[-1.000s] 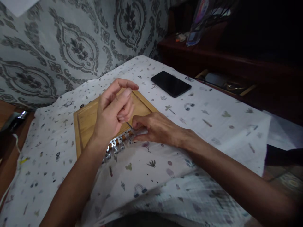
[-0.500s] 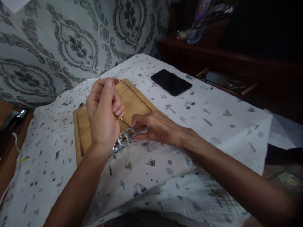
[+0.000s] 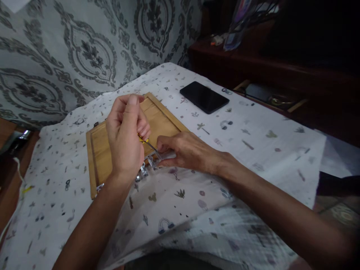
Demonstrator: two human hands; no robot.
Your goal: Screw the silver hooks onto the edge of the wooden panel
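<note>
A flat wooden board with a raised frame (image 3: 165, 115) lies on the cloth. Along its near edge runs a strip with several shiny metal hooks (image 3: 144, 171). My left hand (image 3: 126, 129) is closed round a screwdriver (image 3: 152, 146); its yellow handle is mostly hidden in the fingers. The shaft slants down to the right, with its tip at the strip beside my right fingertips. My right hand (image 3: 184, 152) rests at the board's near right edge, thumb and forefinger pinching the end of the hook strip. What lies right under the fingertips is partly hidden.
A black phone (image 3: 204, 97) lies on the patterned white cloth (image 3: 247, 150) beyond my right hand. Patterned wallpaper (image 3: 90, 52) rises behind. At the right stands dark red furniture with an open drawer (image 3: 270, 99). A white cable (image 3: 19, 176) hangs at the left.
My left hand has shifted slightly right and turned a little with the screwdriver, whose tip stays at the strip. My right hand has kept its pinch in the same place.
</note>
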